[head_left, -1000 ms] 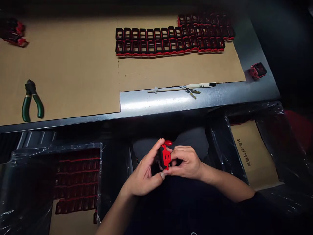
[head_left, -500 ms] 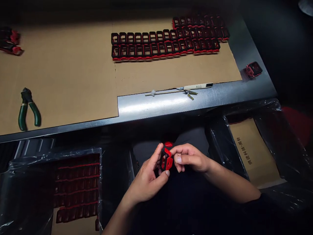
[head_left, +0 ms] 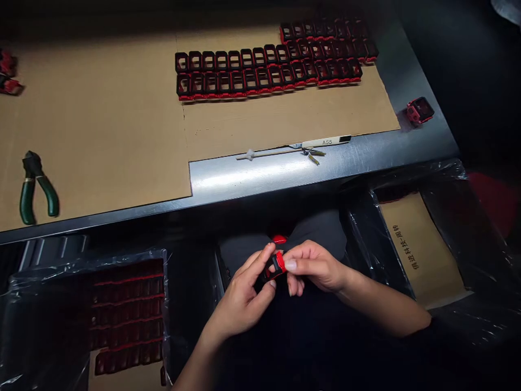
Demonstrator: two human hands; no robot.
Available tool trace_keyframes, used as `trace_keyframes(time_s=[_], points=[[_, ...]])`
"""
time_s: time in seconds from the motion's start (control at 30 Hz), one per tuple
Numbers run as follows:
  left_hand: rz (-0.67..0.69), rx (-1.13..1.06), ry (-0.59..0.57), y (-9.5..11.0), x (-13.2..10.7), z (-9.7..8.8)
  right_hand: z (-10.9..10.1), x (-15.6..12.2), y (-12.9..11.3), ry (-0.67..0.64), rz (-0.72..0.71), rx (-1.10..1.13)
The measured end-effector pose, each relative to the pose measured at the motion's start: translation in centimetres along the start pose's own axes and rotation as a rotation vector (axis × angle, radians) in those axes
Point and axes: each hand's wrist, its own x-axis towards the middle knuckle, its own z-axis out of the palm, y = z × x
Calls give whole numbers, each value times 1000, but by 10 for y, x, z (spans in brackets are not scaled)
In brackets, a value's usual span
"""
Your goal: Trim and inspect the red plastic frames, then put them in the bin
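Observation:
Over my lap, between both hands, is a small red and black plastic frame (head_left: 277, 264). My left hand (head_left: 249, 293) grips it from the left, its thumb below and fingers above. At its right end, my right hand (head_left: 317, 266) pinches the red edge between thumb and forefinger. The fingers hide parts of the piece. On the bench in front stand rows of similar red and black frames (head_left: 244, 81), packed side by side on cardboard (head_left: 122, 119). One more single frame (head_left: 420, 111) sits apart on the metal at the right.
Green-handled cutting pliers (head_left: 38, 187) lie at the left. A white-handled knife marked A55 (head_left: 325, 142) and a cotton-tipped stick (head_left: 249, 155) rest along the metal bench edge (head_left: 228, 182). Plastic-lined boxes flank my lap; the left one holds rows of frames (head_left: 128, 320), the right one cardboard (head_left: 423, 255).
The frame has turned in my hands, so its black opening shows more. My right thumb and forefinger have closed on its red edge. The view has shifted slightly.

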Motion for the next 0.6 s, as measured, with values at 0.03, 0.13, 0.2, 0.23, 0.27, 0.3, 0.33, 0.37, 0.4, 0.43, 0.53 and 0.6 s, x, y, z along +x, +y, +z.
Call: trace_keyframes(time_s=[0.03, 0.13, 0.2, 0.23, 0.27, 0.3, 0.33, 0.37, 0.4, 0.43, 0.53, 0.6], points=[[2, -10, -4, 0, 1, 0, 1, -1, 0, 4, 3, -22], [-32, -40, 8, 1, 0, 1, 3, -4, 1, 29, -61, -129], [-87, -58, 51, 2, -1, 1, 3, -6, 2, 55, -162, -253], [-118, -66, 75, 3, -2, 1, 3, -7, 3, 64, -212, -319], [-148, -74, 94, 4, -4, 0, 2, -8, 4, 70, -256, -376], [-173, -76, 111, 5, -5, 0, 2, -8, 4, 71, -293, -422], [-193, -71, 125, 6, -5, -1, 1, -8, 5, 68, -325, -456], [-206, -57, 137, 8, -6, -1, 1, -9, 5, 64, -353, -483], [-211, -34, 149, 11, -6, -1, 1, -9, 5, 64, -379, -509], [-208, -4, 162, 13, -5, 0, 0, -9, 6, 65, -401, -536], [-181, 101, 202, 20, -2, 2, -1, -9, 7, 66, -455, -585], [-164, 154, 228, 23, -1, 5, -1, -8, 9, 66, -494, -613]])
